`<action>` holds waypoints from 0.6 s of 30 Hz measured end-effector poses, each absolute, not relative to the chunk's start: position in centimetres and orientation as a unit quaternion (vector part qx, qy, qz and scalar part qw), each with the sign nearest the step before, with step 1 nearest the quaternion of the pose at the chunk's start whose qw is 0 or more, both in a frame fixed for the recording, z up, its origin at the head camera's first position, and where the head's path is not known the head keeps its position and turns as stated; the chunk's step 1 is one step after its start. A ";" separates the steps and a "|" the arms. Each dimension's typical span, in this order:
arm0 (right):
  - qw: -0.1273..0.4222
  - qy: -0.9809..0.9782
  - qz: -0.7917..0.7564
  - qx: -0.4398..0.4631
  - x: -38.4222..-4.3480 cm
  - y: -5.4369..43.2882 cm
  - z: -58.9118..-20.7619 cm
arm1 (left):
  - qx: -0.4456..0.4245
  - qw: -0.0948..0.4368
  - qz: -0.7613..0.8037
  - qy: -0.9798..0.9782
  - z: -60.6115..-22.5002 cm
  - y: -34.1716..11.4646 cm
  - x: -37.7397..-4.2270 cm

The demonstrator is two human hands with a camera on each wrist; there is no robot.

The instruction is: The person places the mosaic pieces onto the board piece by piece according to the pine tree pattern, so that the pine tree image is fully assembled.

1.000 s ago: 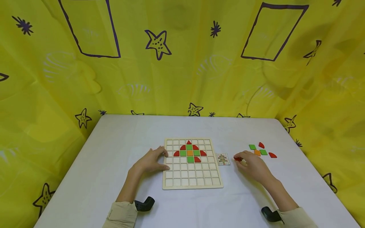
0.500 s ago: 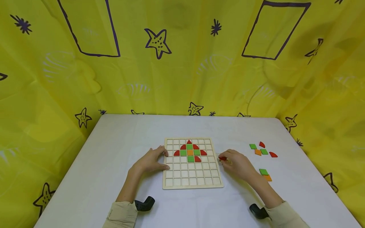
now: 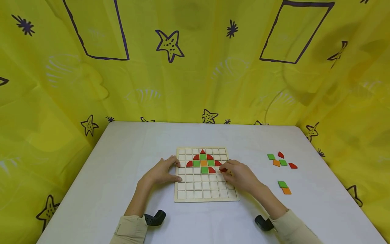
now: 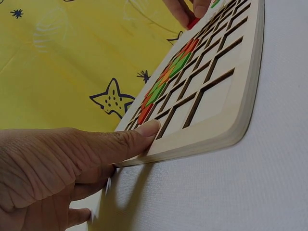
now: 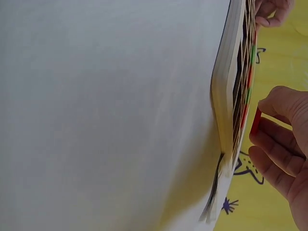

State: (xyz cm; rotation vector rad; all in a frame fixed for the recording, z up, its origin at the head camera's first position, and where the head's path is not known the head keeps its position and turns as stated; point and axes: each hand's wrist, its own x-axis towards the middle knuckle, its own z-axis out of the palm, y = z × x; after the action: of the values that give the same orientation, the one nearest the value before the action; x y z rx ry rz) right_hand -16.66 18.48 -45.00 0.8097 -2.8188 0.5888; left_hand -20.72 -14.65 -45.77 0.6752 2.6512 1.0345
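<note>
A square wooden grid board (image 3: 198, 195) lies on the white table, with a pattern of red, green and orange tiles (image 3: 203, 163) in its upper middle cells. My left hand (image 3: 161, 172) rests at the board's left edge; in the left wrist view, its straight thumb (image 4: 137, 137) presses on the rim. Over the board's right side, my right hand (image 3: 242, 176) pinches a small red tile (image 3: 223, 170) between thumb and fingers. The right wrist view has this red tile (image 5: 256, 121) edge-on, above the board's surface. Its full shape is hidden by the fingers.
Loose tiles lie to the right: two red quarter-circles (image 3: 293, 165), green squares (image 3: 283, 162) and an orange square (image 3: 276, 163). Nearer the front lie a green tile (image 3: 282, 184) and an orange tile (image 3: 286, 190). A yellow curtain (image 3: 195, 84) surrounds the table.
My right hand has carried the red tile leftward, past the small pattern card and over the board, and now hides the card. My left hand has stayed at the board's edge.
</note>
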 end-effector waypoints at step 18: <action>0.064 -0.912 0.225 0.336 -17.6 13.5 -45.0 | 0.224 0.108 0.354 0.902 -45.8 -14.6 -20.7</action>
State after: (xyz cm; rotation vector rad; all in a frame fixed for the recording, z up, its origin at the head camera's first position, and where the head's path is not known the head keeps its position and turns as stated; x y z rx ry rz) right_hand -17.61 13.49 -45.01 1.0159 -2.7543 0.6784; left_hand -20.73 -14.61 -45.78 0.6586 2.6533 1.0421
